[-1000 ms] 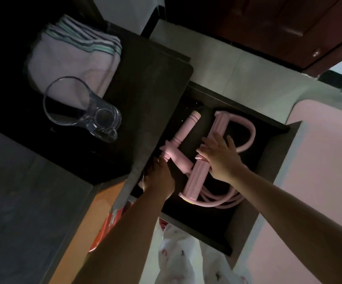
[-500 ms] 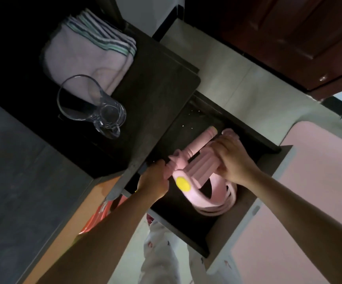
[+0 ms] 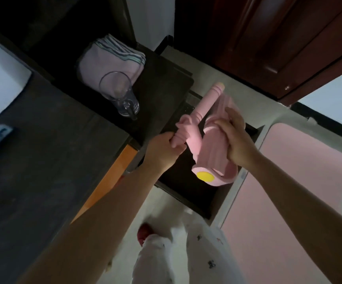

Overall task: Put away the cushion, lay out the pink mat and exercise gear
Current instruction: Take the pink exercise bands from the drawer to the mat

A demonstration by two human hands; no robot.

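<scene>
While both of my hands are wrapped around the pink foam-handled pedal resistance band [image 3: 201,138], I hold it in the air above the open dark drawer [image 3: 188,193], clear of the drawer floor. My left hand [image 3: 161,148] is curled shut around the ribbed end of the thinner handle bar, and my right hand [image 3: 234,138] is clenched over the thick ribbed foam bar together with the looped pink tubes bunched against it. The yellow end cap of that thick bar points down towards me.

I judge the gear-fetching step to be in hand: the exerciser is out of its storage spot but not yet laid down. The flat pink mat [image 3: 301,181] lies spread on the pale floor just to the right of the drawer, so that part looks done. I see no cushion anywhere in this view, so I cannot tell how that part stands.

On the dark cabinet top [image 3: 161,89] beside the drawer stand a clear glass mug [image 3: 117,93] and a folded pale pink towel with striped edges [image 3: 110,60], both well clear of my arms.

Next I would swing the bundle rightwards, keeping the loose tubes from snagging the drawer's front edge, then lower it onto the mat. The drawer is open and would want closing afterwards.
</scene>
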